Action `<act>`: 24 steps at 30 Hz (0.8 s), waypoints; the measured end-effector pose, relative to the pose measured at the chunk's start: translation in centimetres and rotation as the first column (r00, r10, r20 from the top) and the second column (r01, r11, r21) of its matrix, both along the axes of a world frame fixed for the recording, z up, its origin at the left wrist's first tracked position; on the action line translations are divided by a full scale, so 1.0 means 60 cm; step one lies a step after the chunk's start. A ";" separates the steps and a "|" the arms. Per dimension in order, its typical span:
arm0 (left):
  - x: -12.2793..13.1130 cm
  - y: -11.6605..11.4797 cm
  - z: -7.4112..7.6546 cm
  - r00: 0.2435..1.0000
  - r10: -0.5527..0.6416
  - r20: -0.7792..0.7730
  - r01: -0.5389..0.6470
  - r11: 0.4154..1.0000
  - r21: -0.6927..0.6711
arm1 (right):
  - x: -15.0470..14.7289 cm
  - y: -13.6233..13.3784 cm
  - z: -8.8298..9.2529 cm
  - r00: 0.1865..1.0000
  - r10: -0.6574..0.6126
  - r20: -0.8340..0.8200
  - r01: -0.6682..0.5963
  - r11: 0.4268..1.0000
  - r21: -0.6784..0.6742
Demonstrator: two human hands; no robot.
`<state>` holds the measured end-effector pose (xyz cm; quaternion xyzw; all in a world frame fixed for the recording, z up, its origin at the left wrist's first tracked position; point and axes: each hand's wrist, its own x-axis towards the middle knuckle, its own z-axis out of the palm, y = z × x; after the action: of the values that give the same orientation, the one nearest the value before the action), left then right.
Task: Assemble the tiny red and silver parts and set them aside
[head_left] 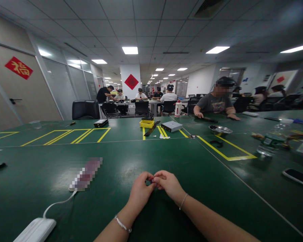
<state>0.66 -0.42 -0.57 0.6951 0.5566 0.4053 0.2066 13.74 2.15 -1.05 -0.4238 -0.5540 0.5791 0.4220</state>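
Note:
Both hands meet low in the middle of the view, just above the green table. My left hand has its thumb and fingers closed around a small dark object, too small to make out. From the other side, the pinched fingertips of my right hand touch the same object. Most of it is hidden by the fingers. A silver bangle is on my left wrist and a thin bracelet on my right.
A blurred phone with a cable to a white power bank lies left. Farther back are a yellow box, grey box, metal dish and water bottle. A person sits across the table.

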 end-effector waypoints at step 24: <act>0.004 -0.010 0.008 0.994 0.102 -0.048 -0.098 0.992 0.085 | -0.019 -0.037 0.007 0.977 -0.184 0.108 0.170 0.977 0.127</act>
<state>0.88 -1.04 -0.07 0.6846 0.5789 0.4194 0.1426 12.59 -0.05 -0.65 -0.4799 -0.5711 0.4794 0.4622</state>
